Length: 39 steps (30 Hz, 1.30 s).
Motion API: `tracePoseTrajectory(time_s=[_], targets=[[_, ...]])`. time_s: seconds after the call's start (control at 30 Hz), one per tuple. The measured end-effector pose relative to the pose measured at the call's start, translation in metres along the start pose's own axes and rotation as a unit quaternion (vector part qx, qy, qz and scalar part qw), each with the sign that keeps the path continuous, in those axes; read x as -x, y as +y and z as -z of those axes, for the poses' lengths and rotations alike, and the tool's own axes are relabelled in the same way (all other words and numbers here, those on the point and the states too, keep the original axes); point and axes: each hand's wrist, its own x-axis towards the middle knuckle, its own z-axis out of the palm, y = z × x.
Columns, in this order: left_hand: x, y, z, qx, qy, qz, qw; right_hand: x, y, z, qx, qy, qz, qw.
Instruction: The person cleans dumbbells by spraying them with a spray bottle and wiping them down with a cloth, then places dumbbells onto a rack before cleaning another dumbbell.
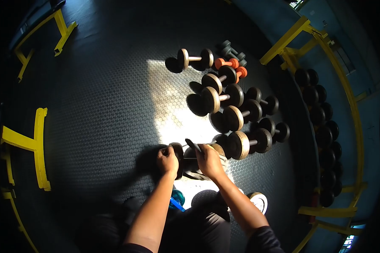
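My left hand (168, 160) is closed on the outer side of a dark round weight plate (177, 163) low in the middle of the view. Just right of it, my right hand (209, 160) grips a dark, slim tool (192, 145) that points up and to the left. A thin metal bar (190, 158) runs between the plate and the right hand. Behind that hand lie a tan round plate (218, 149) and a pale cloth-like thing, both partly covered. What exactly the left fingertips press on is hidden.
Several dumbbells (239, 145) lie on the dark textured floor (105, 101) to the right and ahead, with orange ones (226, 63) farther off. A yellow rack (354, 114) with black weights stands at right, yellow bench frames (39, 147) at left. A blue item (177, 204) is near my legs.
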Motion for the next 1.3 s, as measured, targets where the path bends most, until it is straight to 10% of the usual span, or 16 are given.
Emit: tracePoseTrajectory(time_s=[0.07,0.17,0.27,0.43,0.8,1.07,1.3], targets=[[0.004,0.008,0.004,0.017,-0.011,0.019,1.000,-0.012,0.024,-0.035,-0.226,-0.104,-0.038,0.968],[0.001,0.003,0.001,-0.001,0.000,0.007,1.000,-0.011,0.031,-0.032,-0.190,-0.334,-0.091,0.919],[-0.002,-0.004,0.000,-0.004,0.003,0.008,1.000,-0.020,0.053,-0.029,0.146,-0.408,0.079,0.898],[0.000,0.001,-0.001,0.020,-0.005,0.014,1.000,-0.007,0.072,-0.073,0.266,-0.148,0.112,0.946],[0.000,-0.004,-0.001,0.026,-0.003,0.003,1.000,0.016,0.088,-0.048,0.583,-0.132,0.163,0.785],[-0.002,-0.007,-0.001,0.016,0.001,0.010,1.000,0.022,0.058,0.005,0.523,-0.228,0.194,0.798],[-0.004,-0.010,-0.004,0.020,0.008,0.008,1.000,0.025,0.063,0.000,0.439,-0.097,0.191,0.873]])
